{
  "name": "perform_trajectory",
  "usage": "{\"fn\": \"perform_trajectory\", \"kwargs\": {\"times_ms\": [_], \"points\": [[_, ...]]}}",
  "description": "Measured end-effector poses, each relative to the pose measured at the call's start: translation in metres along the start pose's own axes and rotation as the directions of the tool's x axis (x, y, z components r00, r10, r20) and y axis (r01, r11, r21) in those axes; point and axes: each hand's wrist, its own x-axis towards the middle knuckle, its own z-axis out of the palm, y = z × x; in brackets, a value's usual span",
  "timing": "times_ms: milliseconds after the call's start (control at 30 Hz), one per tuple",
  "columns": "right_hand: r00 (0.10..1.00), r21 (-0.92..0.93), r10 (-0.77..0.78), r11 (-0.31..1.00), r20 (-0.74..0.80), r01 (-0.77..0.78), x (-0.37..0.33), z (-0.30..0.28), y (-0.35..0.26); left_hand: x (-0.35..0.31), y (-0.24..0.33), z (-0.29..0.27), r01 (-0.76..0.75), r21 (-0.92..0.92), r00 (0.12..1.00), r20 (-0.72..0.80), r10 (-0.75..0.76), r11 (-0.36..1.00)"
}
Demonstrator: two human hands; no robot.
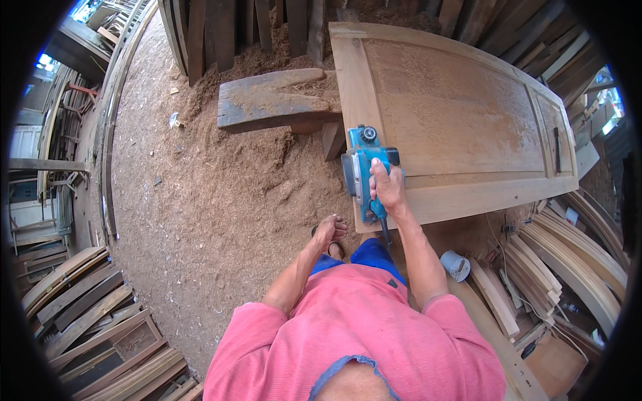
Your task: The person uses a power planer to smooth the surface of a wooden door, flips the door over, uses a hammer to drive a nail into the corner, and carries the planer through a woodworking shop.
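Note:
My right hand [388, 186] is wrapped round the handle of a blue electric planer [366, 159]. The planer rests on the near left end of a wooden panelled door [455, 110], its body partly past the door's edge. From its rear a dark cord runs down toward me. My left hand [330, 230] hangs free to the left of the door's corner, fingers loosely bent with nothing in them. Wood shavings lie scattered over the door's panel. A thick wooden support [274, 100], dusted with shavings, juts out from under the door's left end.
Shavings and sawdust [221, 200] cover the floor on the left and heap up by the support. Stacked boards [100, 314] stand at the lower left. More planks [535, 267] and a white bucket [455, 265] are on the right. Upright boards [247, 33] line the far side.

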Motion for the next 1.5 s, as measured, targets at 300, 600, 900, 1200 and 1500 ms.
{"fn": "perform_trajectory", "kwargs": {"times_ms": [300, 600, 900, 1200, 1500], "points": [[1.000, -0.025, 0.001, 1.000, 0.019, 0.000, 0.047, 0.011, -0.021, 0.007, 0.006, -0.011, -0.014, 0.033, 0.999, -0.051, 0.016, 0.999], [0.999, 0.016, -0.027, 1.000, 0.030, 0.027, 0.092, 0.019, -0.035, 0.022, 0.033, 0.002, -0.164, -0.023, 0.986, 0.019, 0.164, 0.986], [0.999, -0.003, -0.033, 0.999, -0.028, 0.033, 0.141, 0.014, -0.038, 0.026, 0.096, 0.060, -0.316, -0.133, 0.948, -0.023, 0.316, 0.939], [0.999, -0.040, 0.022, 0.999, -0.044, -0.024, 0.191, 0.026, -0.063, 0.023, 0.110, 0.094, -0.452, 0.371, 0.799, -0.236, 0.553, 0.811], [0.999, -0.057, -0.013, 0.998, -0.032, 0.011, 0.238, 0.036, -0.081, 0.023, 0.115, 0.094, -0.420, 0.595, 0.714, -0.249, 0.654, 0.685]]}}
